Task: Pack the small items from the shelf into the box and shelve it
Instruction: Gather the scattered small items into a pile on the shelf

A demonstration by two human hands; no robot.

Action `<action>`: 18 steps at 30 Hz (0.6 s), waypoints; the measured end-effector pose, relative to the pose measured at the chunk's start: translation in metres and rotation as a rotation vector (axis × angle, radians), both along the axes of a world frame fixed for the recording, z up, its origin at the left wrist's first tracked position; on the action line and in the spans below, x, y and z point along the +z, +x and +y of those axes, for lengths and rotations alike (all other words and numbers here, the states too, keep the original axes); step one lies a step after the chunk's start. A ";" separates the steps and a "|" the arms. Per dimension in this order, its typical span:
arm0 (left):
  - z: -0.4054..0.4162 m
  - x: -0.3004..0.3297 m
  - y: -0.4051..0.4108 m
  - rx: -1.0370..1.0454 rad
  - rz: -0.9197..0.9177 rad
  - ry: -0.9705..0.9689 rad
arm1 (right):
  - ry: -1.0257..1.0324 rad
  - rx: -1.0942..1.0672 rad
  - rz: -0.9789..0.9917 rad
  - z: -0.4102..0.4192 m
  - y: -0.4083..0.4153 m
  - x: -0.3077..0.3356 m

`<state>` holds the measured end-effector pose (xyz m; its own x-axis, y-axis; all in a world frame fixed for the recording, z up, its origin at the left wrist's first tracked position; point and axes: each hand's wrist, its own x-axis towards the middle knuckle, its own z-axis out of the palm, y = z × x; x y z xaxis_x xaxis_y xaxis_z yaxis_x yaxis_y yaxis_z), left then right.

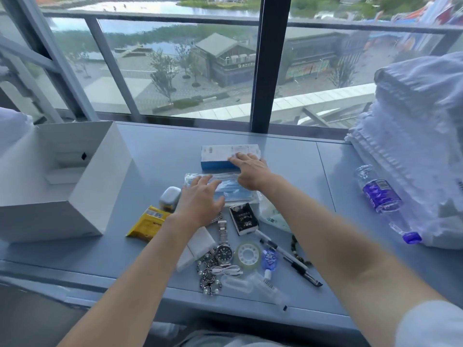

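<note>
Packing looks barely begun. The open white cardboard box (62, 181) stands at the left of the frame on the pale grey tabletop (288, 159), and only a white insert shows inside it. The small items lie well apart from it at centre: a clear packet of blue face masks (225, 189), a blue-and-white carton (225, 154) above it, a steel wristwatch (223, 246), a yellow sachet (147, 221) and a roll of clear tape (248, 254) among them. The left hand (200, 199) hovers over the mask packet, fingers spread and holding nothing. The right hand (250, 171) lies flat-fingered on the carton. The next move probably calls for closing on one of these two and carrying it left into the box.
</note>
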<state>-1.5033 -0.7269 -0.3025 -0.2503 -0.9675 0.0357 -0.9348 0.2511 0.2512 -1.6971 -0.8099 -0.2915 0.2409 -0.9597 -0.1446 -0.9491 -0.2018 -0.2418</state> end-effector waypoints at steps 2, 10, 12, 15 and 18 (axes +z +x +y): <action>-0.005 0.003 0.007 0.041 -0.018 -0.006 | -0.017 0.025 0.004 0.007 0.013 -0.005; -0.013 0.009 0.012 0.032 -0.046 0.020 | -0.027 0.040 0.000 0.036 0.032 -0.008; -0.014 0.010 0.007 0.002 -0.036 0.019 | -0.043 0.038 -0.028 0.046 0.027 -0.005; -0.013 0.012 -0.006 -0.041 -0.024 0.017 | -0.069 -0.018 -0.065 0.062 0.008 0.000; -0.010 0.013 -0.030 -0.091 -0.013 0.007 | -0.128 -0.122 -0.086 0.078 -0.026 0.004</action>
<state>-1.5329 -0.7367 -0.2896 -0.3374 -0.9410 0.0255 -0.9115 0.3334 0.2410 -1.7230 -0.7321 -0.2873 0.1277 -0.9918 -0.0035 -0.9454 -0.1206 -0.3027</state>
